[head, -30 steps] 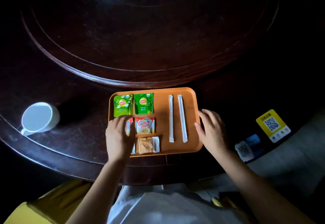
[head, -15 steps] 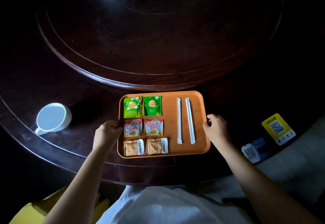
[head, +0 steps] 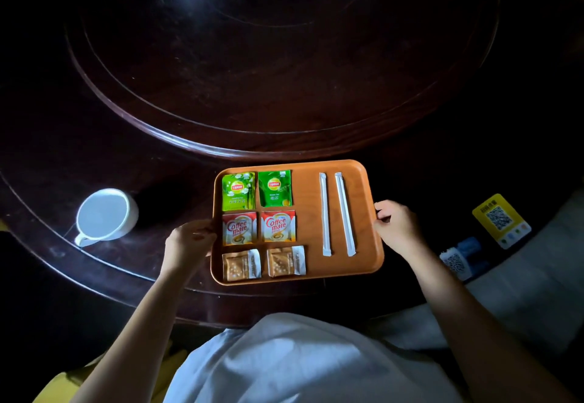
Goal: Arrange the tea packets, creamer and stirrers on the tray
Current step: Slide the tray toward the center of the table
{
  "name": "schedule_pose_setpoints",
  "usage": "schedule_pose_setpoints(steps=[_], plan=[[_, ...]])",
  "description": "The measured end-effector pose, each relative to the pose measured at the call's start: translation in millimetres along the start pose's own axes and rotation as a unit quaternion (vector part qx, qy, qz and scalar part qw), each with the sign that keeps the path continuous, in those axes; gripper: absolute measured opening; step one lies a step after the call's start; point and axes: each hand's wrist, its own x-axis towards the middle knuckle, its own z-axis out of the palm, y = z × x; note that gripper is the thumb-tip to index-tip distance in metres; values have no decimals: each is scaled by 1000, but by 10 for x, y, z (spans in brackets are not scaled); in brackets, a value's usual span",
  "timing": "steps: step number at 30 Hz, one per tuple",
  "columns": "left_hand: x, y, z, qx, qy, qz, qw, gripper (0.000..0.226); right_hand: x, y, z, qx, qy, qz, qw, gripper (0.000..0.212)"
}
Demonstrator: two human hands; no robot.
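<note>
Dark wooden table [head: 94, 156], round, with a raised round turntable [head: 284, 70] filling its middle. Room dim; light falls mostly on the near edge. The far part of the turntable carries a blurred pale reflection, source not readable.

Orange tray [head: 309, 263] sits on the table's near rim, just in front of the person. On it, left side, three rows of two: two green tea packets [head: 238, 191] at the far row, two red-and-white creamer packets [head: 239, 228] in the middle, two tan sachets [head: 241, 265] nearest (print too small to read). Right side: two white wrapped stirrers [head: 325, 214] lying side by side, apart, running far to near.

Left hand [head: 189, 244] curled over the tray's left edge, gripping it. Right hand [head: 396, 227] clasps the right edge, fingers folded on the rim.

White cup [head: 106, 214] left of the tray, well apart, handle toward the near side. At the right, off the tray, a yellow QR card [head: 501, 220] and a smaller blue-and-white QR tag [head: 459, 258]. Nothing lies between cup and tray.

White shirt [head: 300, 361] fills the bottom of the view; the table's near edge is partly hidden behind it and the forearms.
</note>
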Motion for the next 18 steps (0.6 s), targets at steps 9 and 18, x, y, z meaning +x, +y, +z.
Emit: schedule_pose_setpoints(steps=[9,18], plan=[[152,106,-315,-88,-19,57,994,30,-145,-320,-250,78,39,-15,996,28],[689,429,-459,-136,-10,65,989,31,170,-875,-446,100,66,-37,992,26]])
